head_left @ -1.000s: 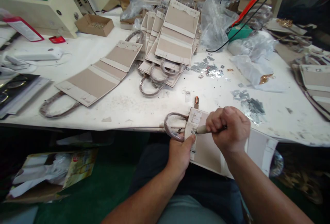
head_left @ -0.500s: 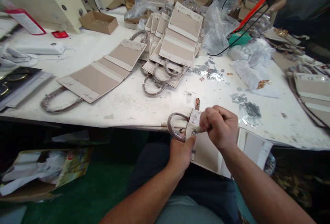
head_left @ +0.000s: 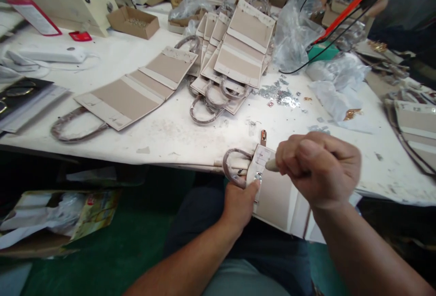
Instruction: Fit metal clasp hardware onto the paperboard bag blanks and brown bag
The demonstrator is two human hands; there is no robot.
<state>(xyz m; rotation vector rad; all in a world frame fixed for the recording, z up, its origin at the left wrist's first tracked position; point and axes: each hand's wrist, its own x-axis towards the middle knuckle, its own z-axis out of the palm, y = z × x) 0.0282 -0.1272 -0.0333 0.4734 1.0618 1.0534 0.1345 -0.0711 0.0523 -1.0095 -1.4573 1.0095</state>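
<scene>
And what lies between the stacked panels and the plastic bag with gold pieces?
In the head view, scattered silvery pieces and one small gold-coloured piece.

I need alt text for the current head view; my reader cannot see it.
A person's left hand holds a beige panel with a wrapped handle; the right hand grips a tool over it. Similar panels and small silvery pieces lie on the white table.

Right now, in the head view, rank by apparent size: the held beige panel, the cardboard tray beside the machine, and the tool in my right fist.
1. Beige panel, partly hidden
2. Cardboard tray
3. Tool, visible part only
</scene>
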